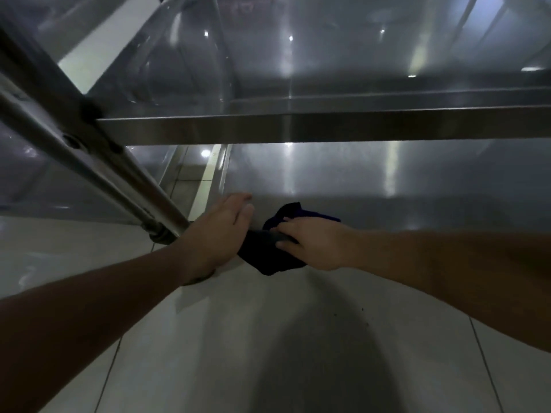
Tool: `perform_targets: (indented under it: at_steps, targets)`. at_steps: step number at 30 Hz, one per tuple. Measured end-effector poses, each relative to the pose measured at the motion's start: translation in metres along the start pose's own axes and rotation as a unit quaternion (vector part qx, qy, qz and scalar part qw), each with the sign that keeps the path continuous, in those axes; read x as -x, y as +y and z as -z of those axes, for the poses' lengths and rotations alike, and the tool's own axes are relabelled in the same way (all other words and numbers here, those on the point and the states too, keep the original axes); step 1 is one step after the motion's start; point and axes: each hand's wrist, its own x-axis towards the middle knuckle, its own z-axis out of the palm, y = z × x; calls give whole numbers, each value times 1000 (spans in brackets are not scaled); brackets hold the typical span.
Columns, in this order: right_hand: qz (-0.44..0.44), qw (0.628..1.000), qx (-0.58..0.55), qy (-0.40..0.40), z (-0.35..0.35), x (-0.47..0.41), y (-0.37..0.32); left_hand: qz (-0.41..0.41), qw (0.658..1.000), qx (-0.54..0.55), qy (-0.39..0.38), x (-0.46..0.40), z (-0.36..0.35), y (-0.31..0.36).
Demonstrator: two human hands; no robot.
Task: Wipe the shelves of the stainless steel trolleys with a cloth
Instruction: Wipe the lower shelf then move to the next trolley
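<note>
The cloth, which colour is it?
The cloth is very dark blue, nearly black, in the head view.

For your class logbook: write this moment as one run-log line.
stage: wiping lower shelf | right hand: holds dark cloth | left hand: on shelf edge

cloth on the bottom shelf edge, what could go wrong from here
1. Much of the dark cloth hangs over the front edge of the lower shelf; only the right hand grips it, so it could slip to the tiled floor.
2. The left hand rests on that same metal edge beside the trolley leg; a quick sideways wipe might knock it.
3. The upper shelf juts out overhead, so rising quickly could mean a bump.
</note>
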Motion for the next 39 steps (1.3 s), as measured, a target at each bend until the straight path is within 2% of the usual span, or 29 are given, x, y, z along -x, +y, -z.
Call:
perform_targets:
  at_steps: [6,12,14,17,20,26,29,34,39]
  targets:
    - [-69,990,-93,-80,36,18,-10,48,998,51,-9,3,7,3]
    - [-195,944,-246,-103,55,72,-51,124,987,56,-82,58,29,29]
    - [-253,906,-325,-100,56,94,-73,133,984,53,-105,80,42,44]
    - [-332,823,-453,-87,66,137,-110,156,979,36,-128,115,71,71]
    - [-365,782,-499,-82,89,181,-148,177,970,34,-162,146,111,103]
    - [-398,810,-422,-81,170,242,-237,161,963,-4,-215,216,214,163]
    - [-390,841,-359,-105,221,255,-285,167,958,-6,-232,243,274,184]
    - [-367,879,-273,-132,309,260,-374,159,962,-26,-222,280,383,202]
    - [-304,918,-211,-145,382,252,-463,158,966,-51,-199,303,489,200]
